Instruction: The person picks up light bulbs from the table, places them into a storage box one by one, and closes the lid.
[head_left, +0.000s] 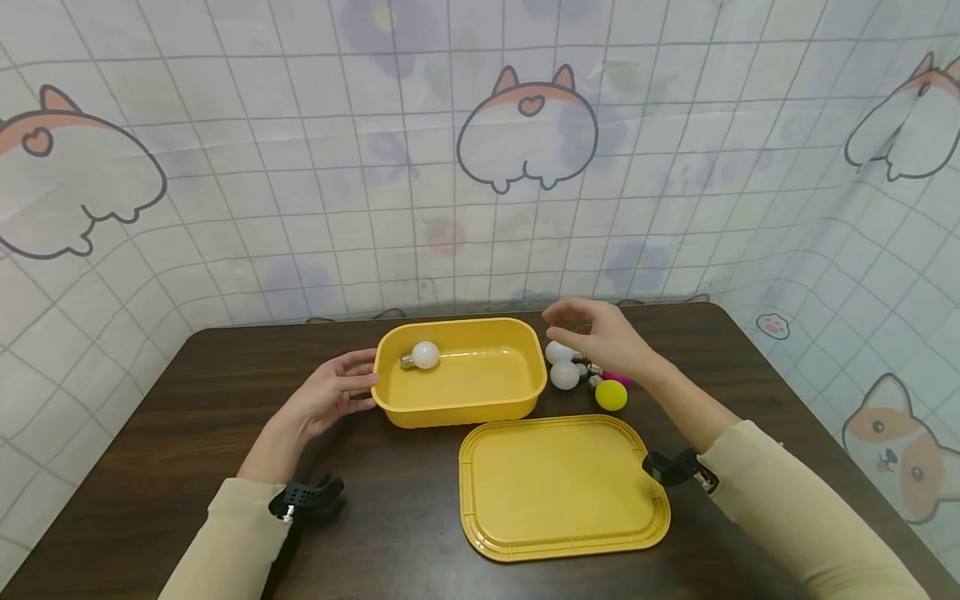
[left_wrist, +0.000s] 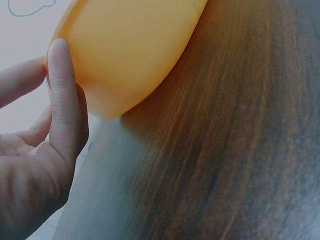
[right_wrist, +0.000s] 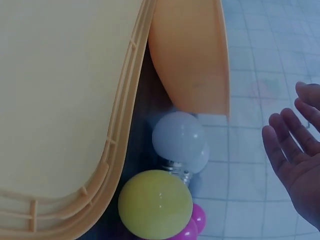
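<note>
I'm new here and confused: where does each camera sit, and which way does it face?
Head: on the head, facing forward and down at the yellow box, lid and yellow bulb; sleeves, left grip and right grip show.
Left wrist: on that wrist, facing the box's outside and table; left grip shows.
Right wrist: on that wrist, facing lid and yellow bulb; right grip shows.
Shared: head and right wrist both show the yellow bulb.

We see an open yellow box (head_left: 480, 382), one white bulb (head_left: 426, 355) lying inside, with white, yellow and magenta bulbs (head_left: 565, 375) clustered beside it.
</note>
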